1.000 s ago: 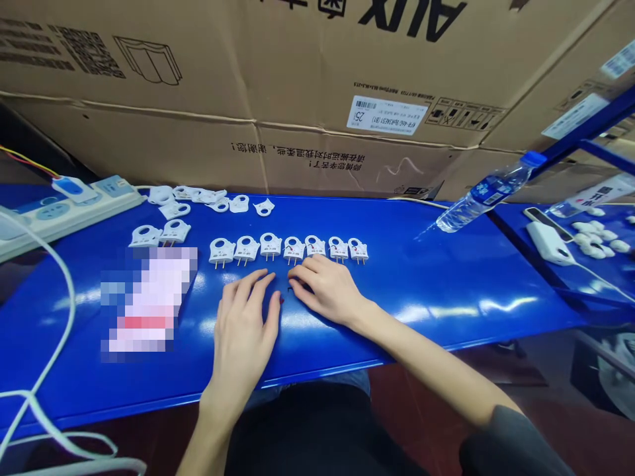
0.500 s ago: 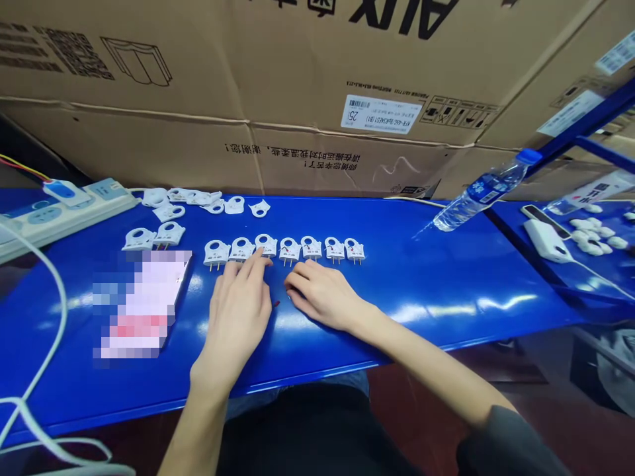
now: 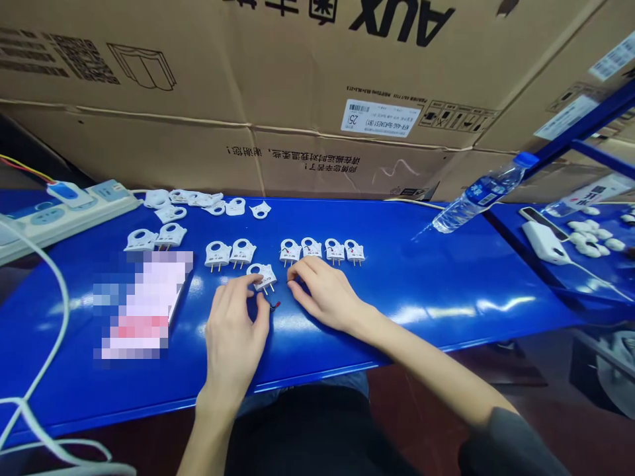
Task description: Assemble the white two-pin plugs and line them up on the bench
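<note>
My left hand [image 3: 233, 324] has its index finger on a white two-pin plug [image 3: 262, 276] with a round hole. The plug lies tilted, pins towards me, and the thumb is close below it. Just to the right, my right hand [image 3: 325, 291] is curled, thumb and fingertips close together. What they hold, if anything, is hidden. Near my left thumb lies a small dark wire with a red end [image 3: 277, 305]. Behind the hands is a row of similar plugs: a pair [image 3: 231, 252] on the left and several more [image 3: 335, 249] on the right, with small red wires inside.
At back left are loose white covers [image 3: 235, 207], and nearer, two more plug bodies [image 3: 171, 235]. A blurred pink box [image 3: 153, 297] and a power strip [image 3: 102, 198] are left. A water bottle [image 3: 479, 198] leans at right; a large carton [image 3: 297, 86] stands behind the blue table [image 3: 421, 291].
One plug has left the row, leaving a gap, and come towards me under my left hand. It is now turned slightly. The right hand has barely moved.
</note>
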`<state>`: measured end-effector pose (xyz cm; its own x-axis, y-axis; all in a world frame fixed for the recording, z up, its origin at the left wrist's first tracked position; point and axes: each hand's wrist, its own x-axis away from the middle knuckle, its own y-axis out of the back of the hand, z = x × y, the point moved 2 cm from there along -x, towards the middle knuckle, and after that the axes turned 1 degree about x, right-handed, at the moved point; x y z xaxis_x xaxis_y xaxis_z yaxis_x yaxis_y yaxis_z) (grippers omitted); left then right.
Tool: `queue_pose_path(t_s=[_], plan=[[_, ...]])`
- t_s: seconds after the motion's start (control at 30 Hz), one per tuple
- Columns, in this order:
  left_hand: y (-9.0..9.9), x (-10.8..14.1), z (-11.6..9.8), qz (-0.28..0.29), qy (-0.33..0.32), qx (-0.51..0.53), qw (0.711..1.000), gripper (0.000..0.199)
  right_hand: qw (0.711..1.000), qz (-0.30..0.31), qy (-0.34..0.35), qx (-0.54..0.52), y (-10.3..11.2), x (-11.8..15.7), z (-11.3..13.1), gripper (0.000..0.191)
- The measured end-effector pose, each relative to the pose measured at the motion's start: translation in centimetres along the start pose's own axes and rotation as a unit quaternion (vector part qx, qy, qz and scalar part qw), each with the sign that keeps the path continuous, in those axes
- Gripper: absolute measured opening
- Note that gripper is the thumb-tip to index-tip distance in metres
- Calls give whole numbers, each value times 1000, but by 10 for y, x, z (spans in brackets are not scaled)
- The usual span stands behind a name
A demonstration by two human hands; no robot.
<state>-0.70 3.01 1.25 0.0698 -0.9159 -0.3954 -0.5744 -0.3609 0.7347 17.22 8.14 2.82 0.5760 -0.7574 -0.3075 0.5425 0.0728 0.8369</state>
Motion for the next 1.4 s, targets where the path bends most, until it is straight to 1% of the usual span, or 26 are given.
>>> queue_pose_path(t_s=[0.07,0.17,0.3,0.37,0.47,0.57,0.67,0.73,0.83,1.0,1.17,1.4], plan=[[-1,5,1,-14,12,0,1000,24,1000,-6,-6,-24,-1,0,0,11],[-1,9,2,-27,41,-31,998,31,999,-8,-12,-48,-2,1,0,19],[-1,9,2,-10,54,-46,997,30,998,-3,-20,-63,-2,1,0,19],[-1,9,2,-3,56,-44,997,29,996,-13,-21,-88,-2,1,0,17],[0,9,2,2,49,-21,999,27,989,-35,-32,-138,-2,0,-1,14],[2,8,0,-3,28,6,1000,27,980,-46,-58,-185,-2,-1,-2,10],[3,7,-2,8,7,32,999,27,973,-54,-84,-208,-1,-1,-4,6],[3,7,-4,17,-5,46,999,26,972,-54,-93,-210,-1,-1,-5,5],[1,8,-4,27,-23,55,998,25,977,-52,-88,-187,-2,-1,-6,4],[-1,9,-3,42,-50,38,997,25,990,-47,-63,-120,-4,1,-5,6],[-3,10,-2,48,-57,26,997,25,994,-39,-42,-89,-5,2,-6,9],[-4,11,-1,47,-58,21,997,24,992,-12,-72,-99,-5,1,-6,7]])
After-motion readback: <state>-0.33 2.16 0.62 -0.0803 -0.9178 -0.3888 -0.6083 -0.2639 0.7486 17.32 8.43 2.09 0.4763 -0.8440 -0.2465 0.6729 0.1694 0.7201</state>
